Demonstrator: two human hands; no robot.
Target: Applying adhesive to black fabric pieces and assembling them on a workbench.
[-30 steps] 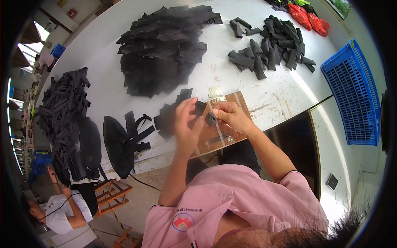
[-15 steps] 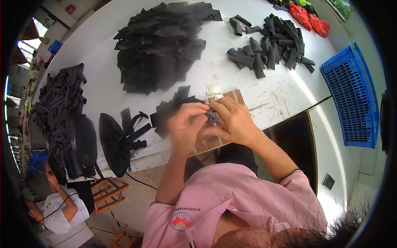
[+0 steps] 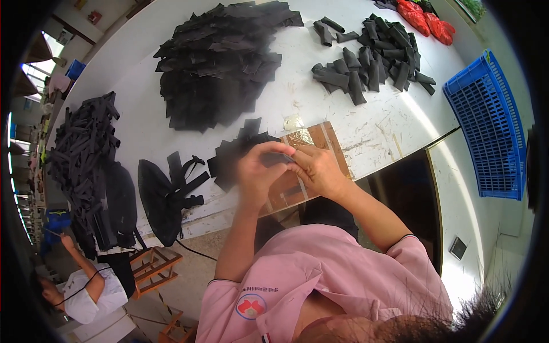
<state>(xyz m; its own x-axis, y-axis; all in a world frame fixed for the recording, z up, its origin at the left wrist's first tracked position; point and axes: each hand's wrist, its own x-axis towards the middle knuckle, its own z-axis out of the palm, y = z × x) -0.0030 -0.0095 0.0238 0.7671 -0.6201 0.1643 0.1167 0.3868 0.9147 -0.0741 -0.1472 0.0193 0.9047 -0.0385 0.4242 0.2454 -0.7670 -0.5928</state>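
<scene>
My left hand [image 3: 257, 170] and my right hand [image 3: 321, 172] meet above a brown wooden board [image 3: 334, 146] at the table's near edge. Pinched between the fingertips of both is a small piece of dark fabric [image 3: 280, 158], mostly covered by the fingers. Thumb and forefinger of the left curve into a ring, while the right's fingers are bent over the piece. Just beyond the left hand lies a small fanned stack of black fabric pieces [image 3: 227, 155]. A glossy, yellowish patch [image 3: 301, 136] shows on the board's far part.
A large heap of black fabric sheets [image 3: 217, 68] covers the table's far middle. Rolled black tubes [image 3: 394, 54] lie far right, near red bags [image 3: 413, 17]. At left are black strips [image 3: 86, 148] and strapped black pieces [image 3: 157, 200]. A blue basket [image 3: 486, 126] stands right; another person [image 3: 91, 291] works lower left.
My right hand's fingers have closed in toward the left's, and its thumb has risen. Less of the dark fabric shows between the hands now.
</scene>
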